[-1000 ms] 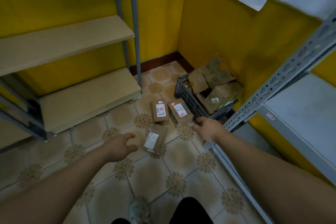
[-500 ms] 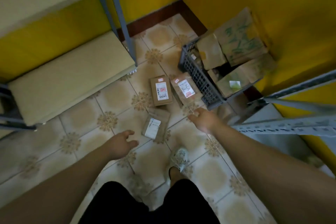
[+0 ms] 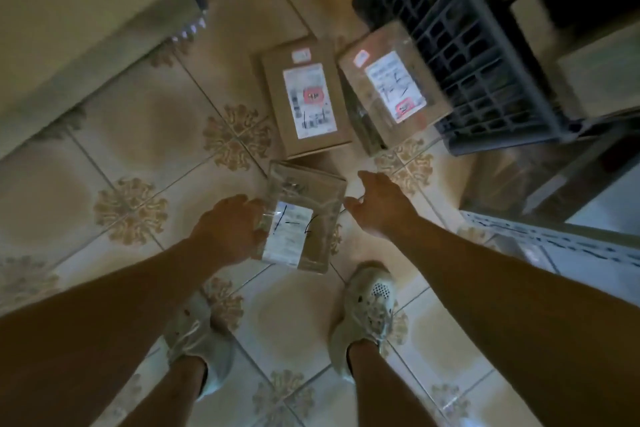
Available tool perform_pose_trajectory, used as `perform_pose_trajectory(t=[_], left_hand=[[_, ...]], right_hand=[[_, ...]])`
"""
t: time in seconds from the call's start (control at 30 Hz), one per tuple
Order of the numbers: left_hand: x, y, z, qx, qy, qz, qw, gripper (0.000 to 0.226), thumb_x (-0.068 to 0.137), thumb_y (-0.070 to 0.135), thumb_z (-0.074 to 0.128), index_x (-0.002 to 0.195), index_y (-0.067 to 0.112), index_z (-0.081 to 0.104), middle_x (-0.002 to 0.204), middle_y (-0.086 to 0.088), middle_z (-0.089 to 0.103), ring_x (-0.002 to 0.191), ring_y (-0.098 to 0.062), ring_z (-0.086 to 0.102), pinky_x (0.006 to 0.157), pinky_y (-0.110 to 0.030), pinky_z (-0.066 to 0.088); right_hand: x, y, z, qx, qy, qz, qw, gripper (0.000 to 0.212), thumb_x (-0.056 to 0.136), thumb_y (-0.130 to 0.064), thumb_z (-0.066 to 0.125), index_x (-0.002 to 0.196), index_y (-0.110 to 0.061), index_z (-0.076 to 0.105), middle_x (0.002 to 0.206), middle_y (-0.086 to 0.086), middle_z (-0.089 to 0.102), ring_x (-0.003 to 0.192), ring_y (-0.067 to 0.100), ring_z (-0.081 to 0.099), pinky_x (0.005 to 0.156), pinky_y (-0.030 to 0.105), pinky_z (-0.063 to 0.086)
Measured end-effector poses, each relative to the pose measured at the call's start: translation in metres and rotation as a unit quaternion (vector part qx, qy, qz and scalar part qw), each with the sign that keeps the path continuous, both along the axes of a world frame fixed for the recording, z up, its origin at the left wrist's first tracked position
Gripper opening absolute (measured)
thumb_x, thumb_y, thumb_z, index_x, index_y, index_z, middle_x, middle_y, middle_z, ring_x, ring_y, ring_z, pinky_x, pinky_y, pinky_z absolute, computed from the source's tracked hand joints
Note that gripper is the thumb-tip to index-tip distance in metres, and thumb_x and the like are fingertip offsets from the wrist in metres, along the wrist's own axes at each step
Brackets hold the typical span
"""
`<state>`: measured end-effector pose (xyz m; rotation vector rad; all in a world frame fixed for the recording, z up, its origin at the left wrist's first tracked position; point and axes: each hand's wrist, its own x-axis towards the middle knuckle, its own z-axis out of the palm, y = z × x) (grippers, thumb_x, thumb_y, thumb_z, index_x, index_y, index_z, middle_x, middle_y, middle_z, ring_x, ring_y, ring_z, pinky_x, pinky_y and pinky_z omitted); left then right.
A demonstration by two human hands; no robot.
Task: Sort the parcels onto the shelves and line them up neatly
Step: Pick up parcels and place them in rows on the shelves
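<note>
Hands dropped to taped parcel [image 3: 301,215]; label [image 3: 287,236] handwritten "1-", rest unclear; left hand [image 3: 228,229] grips its edge; right hand [image 3: 377,206] released, fingers straight, parcel just off thumb tip.

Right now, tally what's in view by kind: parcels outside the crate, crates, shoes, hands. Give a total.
Parcels outside the crate: 3 (near parcel, middle parcel, far parcel beside the crate)
Crates: 1 (dark crate)
Shoes: 2 (left shoe, right shoe)
Hands: 2 (left hand, right hand)
Total: 8
</note>
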<state>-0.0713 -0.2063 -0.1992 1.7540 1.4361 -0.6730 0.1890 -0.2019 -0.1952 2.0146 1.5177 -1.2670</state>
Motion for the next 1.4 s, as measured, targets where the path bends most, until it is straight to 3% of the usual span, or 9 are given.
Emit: perform_pose_trajectory(t=[0.2,0.33,0.43,0.63,0.77,1.0,1.17,1.27,1.4], left_hand=[[-0.015,-0.023,-0.124,-0.017,-0.085,0.141,0.986,0.097,0.084,0.050,0.067,0.153,0.038,-0.001,0.161,-0.010,0.005,0.144,-0.036,0.020,0.112,-0.050,0.028],[-0.011,-0.039,-0.162,-0.056,-0.223,0.245,0.942,0.091,0.081,0.028,0.075,0.146,0.045,0.015,0.140,0.004,0.049,0.128,-0.019,0.051,0.093,-0.049,0.053],[-0.008,-0.049,-0.179,-0.072,-0.247,0.309,0.916,0.098,0.083,0.020,0.073,0.142,0.059,0.004,0.098,0.026,0.065,0.085,0.008,0.066,0.060,-0.016,0.056],[0.001,-0.067,-0.140,-0.096,-0.287,0.371,0.878,0.099,0.087,0.021,0.069,0.150,0.043,-0.005,0.123,0.006,0.063,0.104,-0.014,0.067,0.084,-0.049,0.057],[0.001,-0.082,-0.069,-0.080,-0.273,0.380,0.880,0.103,0.083,0.052,0.065,0.150,0.040,-0.013,0.128,0.017,0.056,0.111,-0.013,0.061,0.091,-0.039,0.052],[-0.006,-0.068,0.093,-0.055,-0.287,0.358,0.887,0.085,0.095,0.033,0.057,0.148,0.051,-0.007,0.131,0.031,0.045,0.116,-0.006,0.055,0.099,-0.046,0.048],[-0.026,-0.041,0.226,-0.020,-0.348,0.320,0.881,0.085,0.090,0.028,0.064,0.147,0.052,0.006,0.115,0.045,0.054,0.107,0.014,0.055,0.095,-0.028,0.047],[-0.035,-0.029,0.312,0.011,-0.388,0.258,0.885,0.092,0.075,0.031,0.068,0.138,0.066,0.009,0.105,0.051,0.052,0.094,0.022,0.055,0.066,0.002,0.042],[-0.048,-0.019,0.420,0.052,-0.431,0.130,0.891,0.097,0.084,0.026,0.071,0.128,0.077,0.002,0.102,0.065,0.037,0.093,0.032,0.046,0.066,0.005,0.038]], right_hand=[[-0.021,-0.009,-0.133,0.026,0.055,-0.079,0.995,0.094,0.087,-0.057,0.061,0.156,-0.027,0.005,0.150,0.013,0.035,0.131,0.036,0.044,0.099,0.043,0.041],[-0.029,-0.028,-0.163,0.098,0.148,-0.278,0.944,0.104,0.064,-0.065,0.072,0.144,-0.052,0.007,0.138,0.004,0.051,0.115,0.023,0.060,0.091,0.041,0.054],[-0.038,-0.041,-0.176,0.058,0.221,-0.437,0.870,0.114,0.054,-0.061,0.077,0.149,-0.041,0.017,0.131,0.001,0.059,0.101,0.015,0.068,0.083,0.034,0.058],[-0.047,-0.047,-0.149,0.031,0.284,-0.526,0.801,0.095,0.058,-0.049,0.081,0.142,-0.028,0.042,0.119,0.003,0.068,0.097,0.020,0.072,0.081,0.044,0.060],[-0.045,-0.062,-0.093,0.026,0.287,-0.496,0.819,0.080,0.072,-0.038,0.076,0.143,-0.033,0.041,0.119,-0.004,0.068,0.100,0.017,0.070,0.088,0.046,0.058],[-0.055,-0.076,0.076,0.112,0.257,-0.439,0.854,0.091,0.094,-0.035,0.066,0.156,-0.040,-0.001,0.139,-0.013,0.049,0.114,0.012,0.058,0.102,0.040,0.049],[-0.078,-0.080,0.220,0.234,0.214,-0.419,0.851,0.087,0.097,-0.037,0.059,0.155,-0.041,-0.006,0.118,-0.043,0.038,0.084,-0.025,0.054,0.070,-0.004,0.039],[-0.091,-0.089,0.309,0.307,0.194,-0.436,0.824,0.085,0.099,-0.034,0.056,0.155,-0.037,-0.009,0.100,-0.043,0.055,0.088,-0.030,0.045,0.055,-0.005,0.036],[-0.103,-0.110,0.420,0.383,0.145,-0.453,0.792,0.085,0.097,-0.046,0.052,0.152,-0.045,-0.013,0.074,-0.055,0.049,0.067,-0.028,0.054,0.052,0.003,0.040]])
